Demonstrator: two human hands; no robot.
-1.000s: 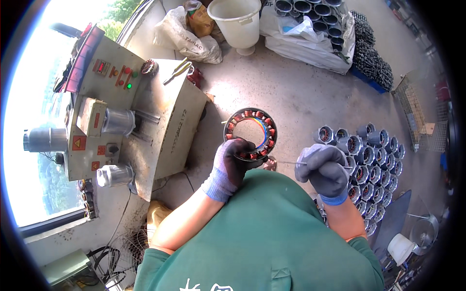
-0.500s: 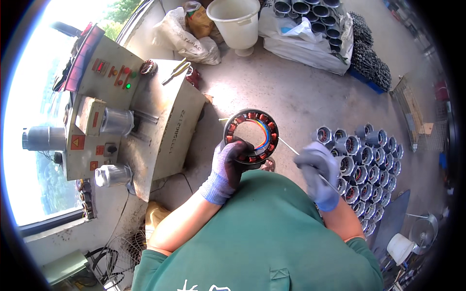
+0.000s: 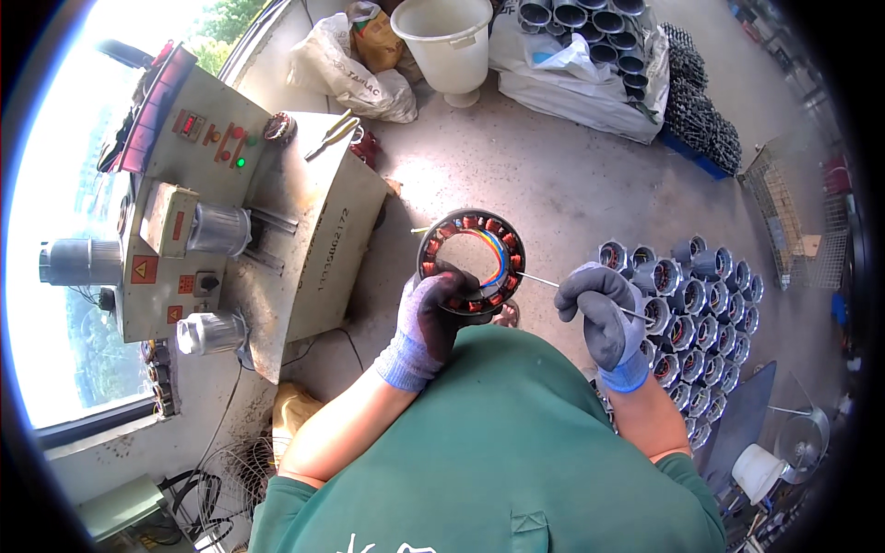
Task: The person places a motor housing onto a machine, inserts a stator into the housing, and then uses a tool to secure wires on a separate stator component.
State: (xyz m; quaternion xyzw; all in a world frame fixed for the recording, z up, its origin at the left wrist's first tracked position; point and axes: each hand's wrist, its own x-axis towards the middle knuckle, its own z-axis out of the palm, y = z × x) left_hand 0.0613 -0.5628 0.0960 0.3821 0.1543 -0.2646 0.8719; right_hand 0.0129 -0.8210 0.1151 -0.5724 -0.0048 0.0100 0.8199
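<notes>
A round motor stator (image 3: 470,223) with red copper windings around its inner edge is held up in front of my body. My left hand (image 3: 427,318), in a dark-palmed glove, is closed around its lower left rim. Blue, yellow and red wires (image 3: 503,265) curve along the inside of the ring. My right hand (image 3: 604,311), gloved too, is closed on a thin metal rod (image 3: 539,279). The rod's left tip meets the stator's right side; whether it goes in cannot be made out. Its other end sticks out past my right hand.
At the left stands a machine with a control panel (image 3: 217,115) and a metal bench (image 3: 336,240), pliers (image 3: 334,135) on top. Rows of silver motor housings (image 3: 693,297) fill the floor at right. Farther off are a white bucket (image 3: 444,46) and a sack of dark tubes (image 3: 572,97).
The rod's tip has shifted slightly down and left, towards the stator's side. My right hand was smeared by motion and is now sharp. The stator moved slightly left.
</notes>
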